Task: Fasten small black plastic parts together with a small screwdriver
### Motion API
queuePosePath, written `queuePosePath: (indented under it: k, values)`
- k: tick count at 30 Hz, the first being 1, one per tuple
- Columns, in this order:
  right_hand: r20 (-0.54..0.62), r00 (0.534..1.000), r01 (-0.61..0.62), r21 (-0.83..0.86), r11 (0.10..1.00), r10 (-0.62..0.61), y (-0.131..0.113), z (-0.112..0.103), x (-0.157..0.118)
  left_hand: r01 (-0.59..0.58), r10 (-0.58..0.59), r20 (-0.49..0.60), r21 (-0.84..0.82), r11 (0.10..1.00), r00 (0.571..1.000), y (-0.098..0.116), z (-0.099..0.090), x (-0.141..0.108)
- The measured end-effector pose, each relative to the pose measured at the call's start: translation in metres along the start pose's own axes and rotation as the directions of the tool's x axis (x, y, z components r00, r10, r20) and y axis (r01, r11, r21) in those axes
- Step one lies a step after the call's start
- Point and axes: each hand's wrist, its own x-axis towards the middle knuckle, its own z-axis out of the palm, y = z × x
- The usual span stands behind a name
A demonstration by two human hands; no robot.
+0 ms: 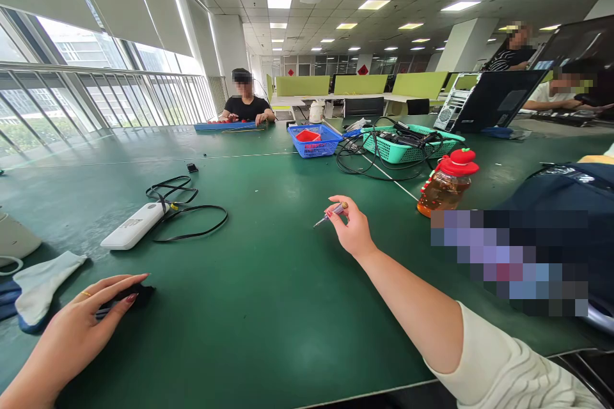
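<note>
My right hand [352,227] is closed around a small screwdriver [330,212], its thin tip pointing down and left above the green table [268,281]. At the lower left, my left hand [91,313] has its fingers around a black object [139,297] on the table; the hand covers part of it, and what it is cannot be made out. Beyond my left hand lies a white power strip [134,227] with a black cable [211,230] looped beside it.
A red-lidded bottle [446,185] stands right of my right hand. Farther back are a blue basket [316,147] and a green basket [400,152] with tangled cables. Cloth [45,284] lies at left, a dark bag [561,198] at right. A person [244,105] sits across.
</note>
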Motion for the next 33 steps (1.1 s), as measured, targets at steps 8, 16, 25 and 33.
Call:
queuePosePath:
  k: [8, 16, 25, 33]
  values:
    - [-0.001, 1.000, -0.002, -0.003, 1.000, 0.002, 0.001, 0.000, 0.000, -0.029, 0.030, -0.015, 0.062, 0.998, 0.999, -0.003, 0.002, 0.001]
    - [0.000, 1.000, -0.006, 0.002, 1.000, 0.006, 0.001, 0.001, 0.000, -0.040, 0.039, 0.033, 0.042, 0.998, 0.999, 0.005, 0.000, 0.001]
    - [0.002, 1.000, 0.001, 0.006, 1.000, -0.001, 0.002, 0.001, 0.000, 0.067, -0.070, 0.054, 0.056, 0.996, 0.996, -0.022, 0.005, 0.006]
    - [0.002, 1.000, -0.004, 0.010, 1.000, 0.004, 0.000, 0.001, 0.000, 0.253, -0.265, 0.093, 0.131, 0.959, 0.960, -0.045, 0.013, 0.011]
